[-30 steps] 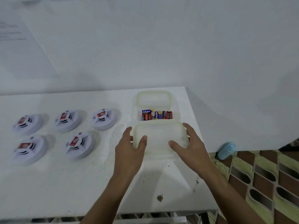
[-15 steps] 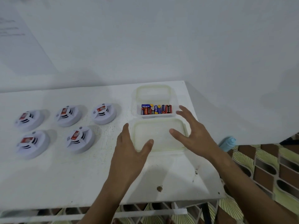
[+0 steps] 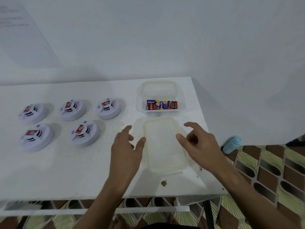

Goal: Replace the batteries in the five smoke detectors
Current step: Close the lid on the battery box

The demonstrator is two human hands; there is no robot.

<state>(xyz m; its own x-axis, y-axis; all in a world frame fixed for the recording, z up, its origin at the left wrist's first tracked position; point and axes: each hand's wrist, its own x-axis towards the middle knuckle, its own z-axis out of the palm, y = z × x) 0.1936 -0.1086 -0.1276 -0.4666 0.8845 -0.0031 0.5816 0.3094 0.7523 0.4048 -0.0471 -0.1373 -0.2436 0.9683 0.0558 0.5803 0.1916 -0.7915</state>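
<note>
Several white round smoke detectors lie in two rows on the left of the white table [image 3: 66, 171], the nearest one [image 3: 84, 133] left of my hands. A clear plastic box [image 3: 159, 90] at the back right holds several red and blue batteries [image 3: 161, 104]. Its translucent lid [image 3: 164, 146] lies flat on the table in front of it. My left hand [image 3: 127, 151] hovers at the lid's left edge, fingers spread, holding nothing. My right hand [image 3: 198, 144] hovers at the lid's right edge, fingers loosely curled and apart, also holding nothing.
The table's right edge runs just beyond my right hand, and its front edge is near my forearms. A light blue bottle [image 3: 231, 144] lies on the patterned floor to the right. A white wall stands behind the table. A small brown stain [image 3: 163, 183] marks the table front.
Both hands have let go of the lid, which now lies flat on the table, and have drawn slightly apart and back from it. The view has shifted a little.
</note>
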